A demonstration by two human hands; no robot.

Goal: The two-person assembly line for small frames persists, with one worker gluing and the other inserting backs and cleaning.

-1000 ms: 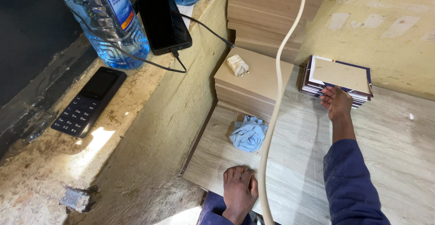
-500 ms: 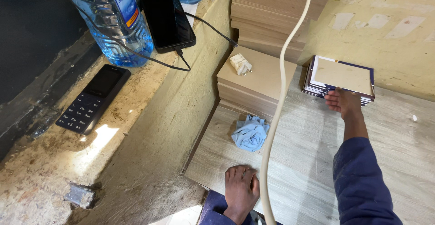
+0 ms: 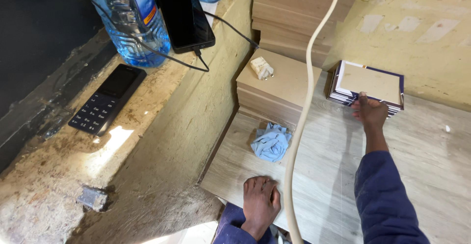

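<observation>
Reaching across a pale wood-grain desk (image 3: 422, 150), the person's right hand (image 3: 369, 112) touches the near edge of a stack of cards (image 3: 370, 83) with dark blue borders, which sits at the desk's far edge against a yellowish wall. The fingers rest on the stack's edge and the thumb on its top; whether the grip has clenched on a card cannot be told. A dark blue sleeve (image 3: 387, 200) covers the forearm.

At the desk's near edge, the left hand (image 3: 261, 202) lies palm down, fingers spread and released, holding nothing. Just beyond it, a crumpled blue cloth (image 3: 271, 143) sits close to the desk's left edge. A cream-coloured hose (image 3: 306, 101) runs from the top of the view down across the desk between the two hands.

Behind the cloth, at the desk's far left corner, stands a low pile of brown boards (image 3: 284, 84) with a white plug (image 3: 262, 68) on top; taller piles of boards (image 3: 299, 13) rise behind it.

Left of the desk, a rough, sandy ledge (image 3: 147, 141) carries a large water bottle (image 3: 130, 18), a black smartphone (image 3: 185, 20) with a cable plugged in, a dark keypad phone (image 3: 107, 98) and a small metal piece (image 3: 92, 198) near the ledge's near end.
</observation>
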